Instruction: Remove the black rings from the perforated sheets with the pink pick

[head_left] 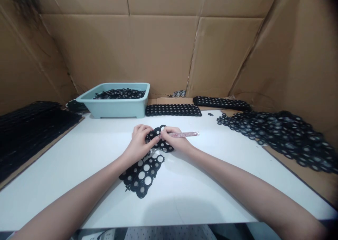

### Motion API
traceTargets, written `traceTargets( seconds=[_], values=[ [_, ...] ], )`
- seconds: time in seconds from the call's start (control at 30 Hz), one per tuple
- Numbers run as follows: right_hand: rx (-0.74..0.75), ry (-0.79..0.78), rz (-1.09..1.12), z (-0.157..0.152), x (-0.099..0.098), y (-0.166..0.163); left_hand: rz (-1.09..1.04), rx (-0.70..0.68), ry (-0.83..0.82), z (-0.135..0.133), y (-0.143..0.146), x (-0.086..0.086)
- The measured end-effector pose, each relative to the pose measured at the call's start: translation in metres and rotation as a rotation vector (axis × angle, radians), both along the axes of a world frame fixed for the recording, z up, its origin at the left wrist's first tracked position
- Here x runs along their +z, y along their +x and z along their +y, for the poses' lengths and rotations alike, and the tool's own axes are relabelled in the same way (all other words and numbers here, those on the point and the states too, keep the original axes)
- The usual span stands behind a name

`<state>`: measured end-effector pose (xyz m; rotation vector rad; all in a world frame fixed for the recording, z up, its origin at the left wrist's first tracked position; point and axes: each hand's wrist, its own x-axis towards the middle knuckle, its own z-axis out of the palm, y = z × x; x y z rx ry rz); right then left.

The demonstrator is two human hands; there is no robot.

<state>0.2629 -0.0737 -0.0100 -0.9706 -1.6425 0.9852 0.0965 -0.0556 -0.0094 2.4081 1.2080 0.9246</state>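
Note:
A black rubber sheet of rings with round holes [144, 171] lies on the white table [87, 152], running from the middle toward me. My left hand [138, 143] is closed on its far end, fingers curled over the rings. My right hand [175, 137] pinches a pink pen-like stick [185, 134] that points right, its near end pressed to the sheet between both hands.
A teal tub [116, 104] holding loose black rings stands at the back left. Two black ring strips [173, 110] [221, 102] lie behind. A heap of black rings [280, 132] spreads at right. Stacked black sheets [29, 127] fill the left. Cardboard walls [158, 46] surround the table.

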Motion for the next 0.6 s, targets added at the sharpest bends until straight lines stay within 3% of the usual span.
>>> traceTargets(
  seconds=[0.6],
  values=[
    [-0.014, -0.022, -0.018, -0.0010, -0.0053, -0.0021, 0.056, 0.005, 0.003, 0.0034, -0.0014, -0.0040]
  ],
)
